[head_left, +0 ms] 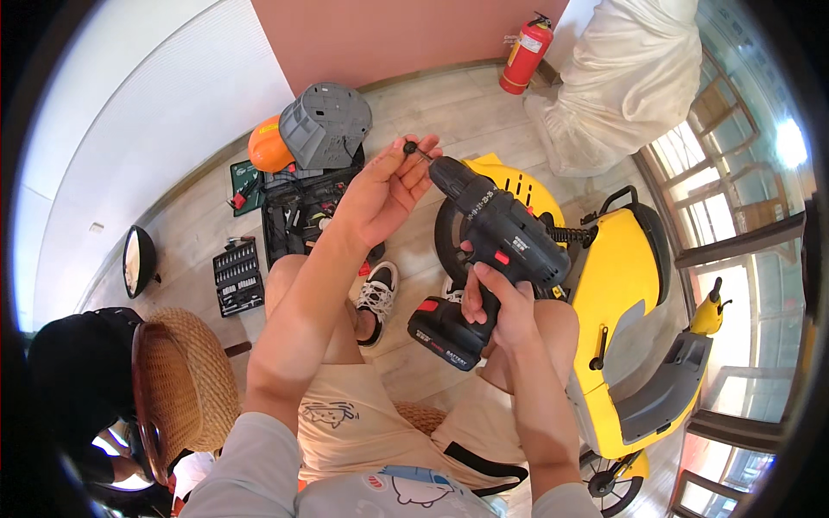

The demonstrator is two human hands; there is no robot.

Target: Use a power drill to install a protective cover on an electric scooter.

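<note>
My left hand [387,186] is raised near the centre, its fingertips pinched on a small black round part [410,148] at the tip of a thin shaft. That shaft runs into the chuck of a black cordless drill [509,242]. My right hand [505,298] grips the drill’s handle, above its black battery with a red latch. Directly behind the drill is the yellow front fender [527,190] of a small yellow-and-black scooter [622,311], partly hidden by the tool.
An open tool case [300,216] with grey housing and orange shell [269,142], a socket set [237,276] and a mirror [138,259] lie leftward. A wicker chair [199,388] adjoins someone in dark clothing [78,371]. A fire extinguisher [524,60] and draped white cloth [617,69] stand behind.
</note>
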